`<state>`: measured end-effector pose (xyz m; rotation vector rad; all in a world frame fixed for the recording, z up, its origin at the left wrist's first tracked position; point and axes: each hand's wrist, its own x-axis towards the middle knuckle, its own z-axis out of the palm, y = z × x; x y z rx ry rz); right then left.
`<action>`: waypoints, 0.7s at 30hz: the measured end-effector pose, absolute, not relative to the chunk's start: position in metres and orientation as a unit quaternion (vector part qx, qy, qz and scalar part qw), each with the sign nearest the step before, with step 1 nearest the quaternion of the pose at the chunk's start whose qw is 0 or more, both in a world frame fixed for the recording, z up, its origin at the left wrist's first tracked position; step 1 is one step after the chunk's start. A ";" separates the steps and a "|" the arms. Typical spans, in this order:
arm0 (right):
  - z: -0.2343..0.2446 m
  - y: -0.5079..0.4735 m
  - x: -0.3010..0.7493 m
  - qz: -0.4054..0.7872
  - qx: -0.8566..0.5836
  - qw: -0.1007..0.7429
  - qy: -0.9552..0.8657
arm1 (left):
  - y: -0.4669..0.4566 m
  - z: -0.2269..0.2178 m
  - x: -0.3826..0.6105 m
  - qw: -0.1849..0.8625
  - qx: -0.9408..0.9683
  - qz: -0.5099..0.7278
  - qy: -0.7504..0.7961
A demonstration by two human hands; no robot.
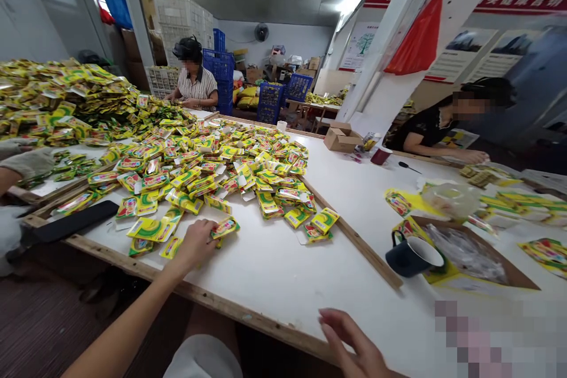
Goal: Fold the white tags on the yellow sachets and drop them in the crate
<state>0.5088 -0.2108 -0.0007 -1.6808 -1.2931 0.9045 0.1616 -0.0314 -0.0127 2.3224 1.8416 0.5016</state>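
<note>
My left hand (197, 243) reaches over the near edge of the white table, its fingers closed on a small yellow and green printed carton (227, 227). Around and beyond it spreads a loose pile of cartons (190, 180) of the same kind, several with white flaps sticking out. My right hand (354, 342) hovers by the front edge of the table, thumb and forefinger apart, with nothing between them. Two of these cartons (324, 220) lie at the right side of the pile, against a wooden strip.
Wooden strips (354, 236) divide the white tabletop (283, 260). On the right stand a dark mug (414, 255) and an open box with clear plastic bags (469, 251). A black phone-like slab (75, 221) lies left. A gloved hand (29, 162) and two seated people (197, 80) work nearby.
</note>
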 end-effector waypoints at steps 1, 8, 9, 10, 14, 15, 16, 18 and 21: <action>0.000 -0.201 0.494 0.365 -0.647 0.415 -0.526 | -0.037 -0.013 0.171 0.078 0.787 0.172 0.587; -0.018 -0.142 0.449 0.323 -0.582 0.505 -0.550 | -0.074 -0.007 0.231 0.234 0.864 0.306 0.325; -0.021 -0.136 0.447 0.347 -0.568 0.506 -0.549 | -0.078 -0.007 0.237 0.241 0.869 0.309 0.302; -0.026 -0.132 0.445 0.387 -0.547 0.505 -0.545 | -0.082 -0.009 0.242 0.250 0.870 0.313 0.287; -0.044 -0.127 0.437 0.516 -0.467 0.546 -0.467 | -0.091 -0.025 0.259 0.349 0.790 0.387 0.322; -0.048 -0.128 0.436 0.515 -0.465 0.566 -0.445 | -0.093 -0.031 0.262 0.394 0.750 0.409 0.339; -0.051 -0.130 0.435 0.506 -0.469 0.583 -0.429 | -0.095 -0.036 0.265 0.442 0.710 0.422 0.349; -0.054 -0.135 0.435 0.489 -0.477 0.597 -0.421 | -0.099 -0.044 0.270 0.525 0.655 0.421 0.346; -0.050 -0.142 0.438 0.480 -0.488 0.576 -0.448 | -0.101 -0.047 0.273 0.579 0.625 0.407 0.331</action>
